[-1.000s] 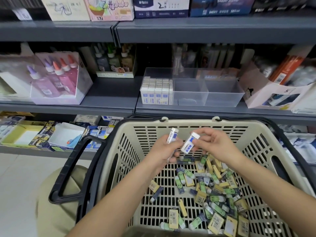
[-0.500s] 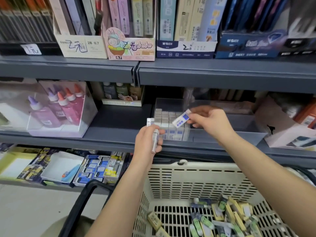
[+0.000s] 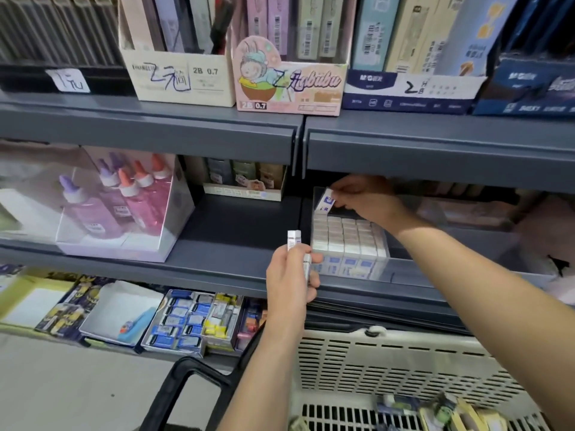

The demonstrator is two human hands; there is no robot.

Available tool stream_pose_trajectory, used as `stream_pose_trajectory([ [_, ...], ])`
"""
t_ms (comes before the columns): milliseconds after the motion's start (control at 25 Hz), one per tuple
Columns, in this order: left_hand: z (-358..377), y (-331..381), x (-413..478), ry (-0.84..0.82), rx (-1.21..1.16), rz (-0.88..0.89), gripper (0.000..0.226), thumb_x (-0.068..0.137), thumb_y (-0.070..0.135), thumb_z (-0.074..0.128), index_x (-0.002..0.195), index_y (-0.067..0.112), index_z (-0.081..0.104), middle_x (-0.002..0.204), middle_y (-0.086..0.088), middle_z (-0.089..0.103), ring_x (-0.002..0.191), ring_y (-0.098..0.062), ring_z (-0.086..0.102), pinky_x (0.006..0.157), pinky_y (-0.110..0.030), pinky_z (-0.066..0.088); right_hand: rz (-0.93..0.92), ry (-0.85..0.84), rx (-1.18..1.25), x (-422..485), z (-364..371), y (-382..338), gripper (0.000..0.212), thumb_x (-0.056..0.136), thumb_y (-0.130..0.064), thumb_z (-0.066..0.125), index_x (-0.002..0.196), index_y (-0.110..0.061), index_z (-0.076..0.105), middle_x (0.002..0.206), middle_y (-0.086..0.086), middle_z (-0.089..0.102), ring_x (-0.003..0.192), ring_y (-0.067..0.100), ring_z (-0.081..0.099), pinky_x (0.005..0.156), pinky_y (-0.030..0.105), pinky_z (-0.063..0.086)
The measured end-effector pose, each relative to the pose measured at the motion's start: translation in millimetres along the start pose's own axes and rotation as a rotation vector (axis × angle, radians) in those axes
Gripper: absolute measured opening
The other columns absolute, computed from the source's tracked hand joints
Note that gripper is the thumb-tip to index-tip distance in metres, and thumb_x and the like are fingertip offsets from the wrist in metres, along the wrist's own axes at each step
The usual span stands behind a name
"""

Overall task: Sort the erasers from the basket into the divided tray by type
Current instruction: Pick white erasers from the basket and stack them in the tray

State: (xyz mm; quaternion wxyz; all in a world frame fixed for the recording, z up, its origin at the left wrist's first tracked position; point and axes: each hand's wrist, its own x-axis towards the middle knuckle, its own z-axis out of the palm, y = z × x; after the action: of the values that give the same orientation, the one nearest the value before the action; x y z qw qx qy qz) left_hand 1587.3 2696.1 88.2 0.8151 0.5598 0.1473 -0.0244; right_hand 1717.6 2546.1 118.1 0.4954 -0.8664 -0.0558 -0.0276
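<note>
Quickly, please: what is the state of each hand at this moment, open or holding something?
Left hand: closed, grips a white eraser.
Right hand: closed, pinches a blue-labelled eraser over the divided tray.

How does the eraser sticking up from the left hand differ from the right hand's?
The eraser in the left hand stands upright, outside the tray; the eraser in the right hand tilts over the tray's left compartment. The first shows a narrow side, the second a blue label. Both are white.
</note>
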Motion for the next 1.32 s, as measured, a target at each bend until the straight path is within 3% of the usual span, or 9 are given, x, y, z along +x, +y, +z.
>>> stream_pose_trajectory([
  [120,-0.2,-1.6,0.8,-0.006,0.000,-0.009,0.013,0.089,0.017,0.046,0.082,0.015,0.057,0.070,0.002,0.067,0.044,-0.007,0.043,0.037,-0.019,0.024,0.034,-0.022,-0.001,8.1,6.3,-1.4,0.009,0.085,-0.014,0.065,0.093,-0.019,0.063,0.075,-0.006,0.066,0.058,-0.002,0.064,0.058,0.007,0.050],
  [320,0.2,-3.9,3.0,-0.006,-0.001,-0.023,0.013,0.088,0.014,0.045,0.085,0.013,0.057,0.068,0.002,0.067,0.044,-0.008,0.043,0.036,-0.019,0.025,0.015,-0.119,-0.190,5.9,10.5,-4.7,0.008,0.089,-0.019,0.061,0.094,-0.017,0.067,0.082,-0.001,0.067,0.078,0.010,0.065,0.071,0.019,0.051],
  [520,-2.2,-3.8,3.9,-0.037,-0.069,-0.039,0.023,0.088,0.011,0.033,0.088,0.010,0.056,0.072,-0.004,0.069,0.043,-0.009,0.044,0.035,-0.018,0.026,-0.012,-0.199,-0.402,-5.7,7.5,-13.0,0.027,0.095,-0.026,0.050,0.114,-0.013,0.065,0.117,0.002,0.065,0.105,0.014,0.059,0.091,0.023,0.042],
  [680,-1.8,-1.6,4.3,-0.068,-0.083,-0.052,0.029,0.089,0.013,0.032,0.091,0.007,0.060,0.075,-0.008,0.071,0.041,-0.010,0.044,0.033,-0.017,0.026,-0.094,-0.130,-0.348,-35.9,6.9,-29.0,0.019,0.091,-0.034,0.054,0.104,-0.027,0.066,0.098,-0.014,0.063,0.095,0.006,0.059,0.082,0.023,0.043],
  [800,-0.9,-0.3,2.8,-0.127,-0.126,-0.073,0.031,0.089,0.015,0.033,0.091,0.006,0.063,0.076,-0.008,0.070,0.041,-0.010,0.044,0.033,-0.017,0.026,-0.104,-0.322,-0.196,-59.4,13.1,-41.4,0.016,0.088,-0.024,0.060,0.101,-0.022,0.069,0.094,-0.011,0.066,0.092,0.005,0.062,0.085,0.021,0.047],
  [880,-0.1,0.1,1.8,-0.173,-0.136,-0.082,0.032,0.090,0.017,0.033,0.094,0.004,0.062,0.076,-0.009,0.070,0.043,-0.010,0.044,0.033,-0.018,0.026,-0.131,-0.379,-0.160,-66.6,13.4,-45.3,0.014,0.088,-0.018,0.061,0.100,-0.016,0.068,0.089,-0.009,0.066,0.083,0.003,0.061,0.079,0.017,0.047],
  [1040,1.5,-2.4,1.5,-0.111,-0.058,-0.050,0.028,0.091,0.015,0.035,0.095,0.007,0.062,0.078,-0.010,0.070,0.045,-0.011,0.044,0.035,-0.019,0.026,-0.045,-0.342,-0.046,-67.2,-0.3,-45.8,0.004,0.086,-0.022,0.064,0.088,-0.025,0.064,0.087,-0.010,0.068,0.072,-0.002,0.064,0.070,0.006,0.048],
  [1200,1.3,-7.0,-2.5,-0.032,0.039,0.167,0.023,0.088,0.001,0.042,0.090,0.016,0.059,0.074,0.001,0.064,0.052,-0.007,0.043,0.042,-0.018,0.033,0.070,-0.051,-0.006,-33.6,-27.0,-33.4,0.012,0.089,-0.037,0.057,0.078,-0.033,0.062,0.087,-0.011,0.068,0.078,-0.001,0.063,0.088,0.022,0.048],
  [1320,-0.5,-6.8,-3.5,-0.034,0.121,0.322,0.032,0.091,0.002,0.044,0.099,0.030,0.057,0.095,0.014,0.067,0.070,-0.003,0.058,0.061,-0.018,0.049,0.114,0.051,-0.107,-5.8,-26.6,-19.8,0.021,0.091,-0.040,0.054,0.093,-0.024,0.066,0.096,-0.006,0.066,0.076,-0.011,0.060,0.084,0.021,0.045],
])
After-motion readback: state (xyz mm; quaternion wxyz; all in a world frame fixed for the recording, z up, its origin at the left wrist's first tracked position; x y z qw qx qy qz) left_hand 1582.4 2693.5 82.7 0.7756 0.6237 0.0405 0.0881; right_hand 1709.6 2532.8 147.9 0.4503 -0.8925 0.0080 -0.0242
